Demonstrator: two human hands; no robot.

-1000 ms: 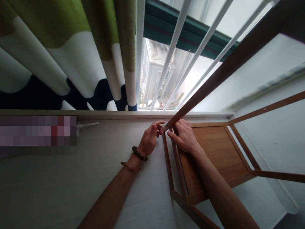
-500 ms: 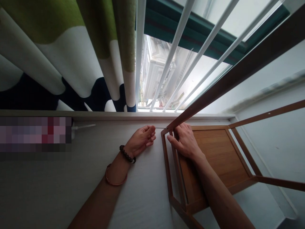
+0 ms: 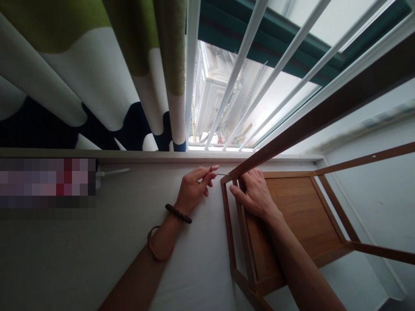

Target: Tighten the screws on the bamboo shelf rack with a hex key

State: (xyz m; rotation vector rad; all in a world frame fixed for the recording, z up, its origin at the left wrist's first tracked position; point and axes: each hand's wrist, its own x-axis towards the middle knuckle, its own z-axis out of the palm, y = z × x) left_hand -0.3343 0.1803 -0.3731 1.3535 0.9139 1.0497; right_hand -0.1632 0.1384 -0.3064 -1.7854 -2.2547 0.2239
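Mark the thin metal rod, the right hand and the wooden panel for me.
Thin metal rod (image 3: 223, 174): head view, on its exposed shaft.
Right hand (image 3: 256, 194): head view, on the back of the hand.
Wooden panel (image 3: 301, 211): head view, on its broad flat face.

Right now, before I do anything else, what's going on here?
A person's left hand pinches a thin metal rod between its fingers, with the rod's far end at the corner of a brown wooden frame. The right hand rests on the frame close to that corner. A wooden panel lies partly under the right forearm. Whether the rod's tip sits inside a hole is too small to tell.
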